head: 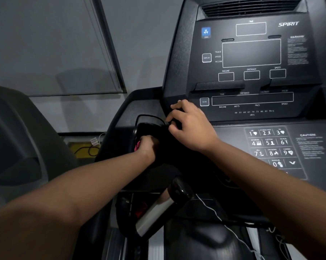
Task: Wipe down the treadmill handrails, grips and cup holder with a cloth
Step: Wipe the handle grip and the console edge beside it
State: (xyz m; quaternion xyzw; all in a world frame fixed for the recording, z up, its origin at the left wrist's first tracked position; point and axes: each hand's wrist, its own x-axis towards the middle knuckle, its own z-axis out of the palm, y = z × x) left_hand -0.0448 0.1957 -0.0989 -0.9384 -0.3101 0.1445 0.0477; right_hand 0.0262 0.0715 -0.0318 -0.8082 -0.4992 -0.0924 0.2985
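The black cup holder (139, 121) is a dark recess at the left of the treadmill console. My left hand (148, 145) reaches down into it, fingers curled round a pink cloth (137, 146), of which only a small part shows. My right hand (188, 122) rests with curled fingers on the console's lower left corner, just right of the cup holder, gripping the edge there. Below, a silver and black pulse grip (158, 211) slants toward me, with neither hand on it.
The console (252, 53) with dark displays and a number keypad (270, 147) fills the right. A thin white cord (214, 212) hangs below the grip. Another machine's dark shroud (17, 137) stands at the left. A yellow object with black cable (85, 150) lies by the grey wall.
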